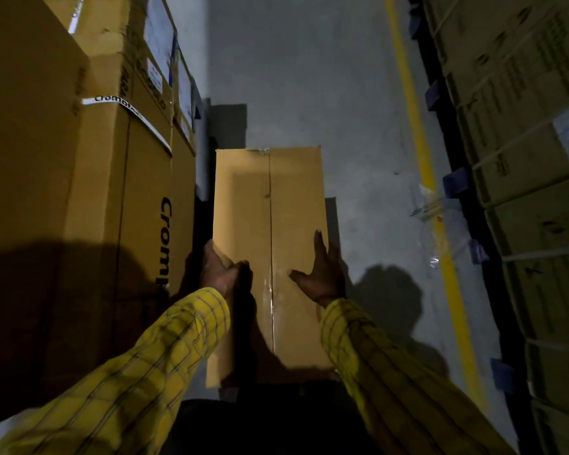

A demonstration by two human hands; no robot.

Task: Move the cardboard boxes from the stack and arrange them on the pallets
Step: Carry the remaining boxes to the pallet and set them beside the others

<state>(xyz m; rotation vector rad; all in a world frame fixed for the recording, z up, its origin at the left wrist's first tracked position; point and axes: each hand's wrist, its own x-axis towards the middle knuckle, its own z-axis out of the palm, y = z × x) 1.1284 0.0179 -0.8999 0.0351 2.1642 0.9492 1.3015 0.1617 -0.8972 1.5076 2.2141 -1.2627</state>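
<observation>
A long cardboard box [266, 205] with a taped centre seam lies lengthwise in front of me, in the middle of the head view. My left hand [218, 270] grips its left edge, thumb on top and fingers wrapped round the side. My right hand [322, 274] lies flat on the box's right top edge with straight fingers and spread thumb. To the left stands the tall stack of printed cardboard boxes [112, 192]. What the box rests on is hidden beneath it.
A grey concrete aisle [309, 77] runs ahead, with a yellow floor line [418, 142] on its right. Beyond that line are strapped cartons [523, 142] on dark blue pallets [455, 185]. Clear plastic scrap [431, 205] lies on the line.
</observation>
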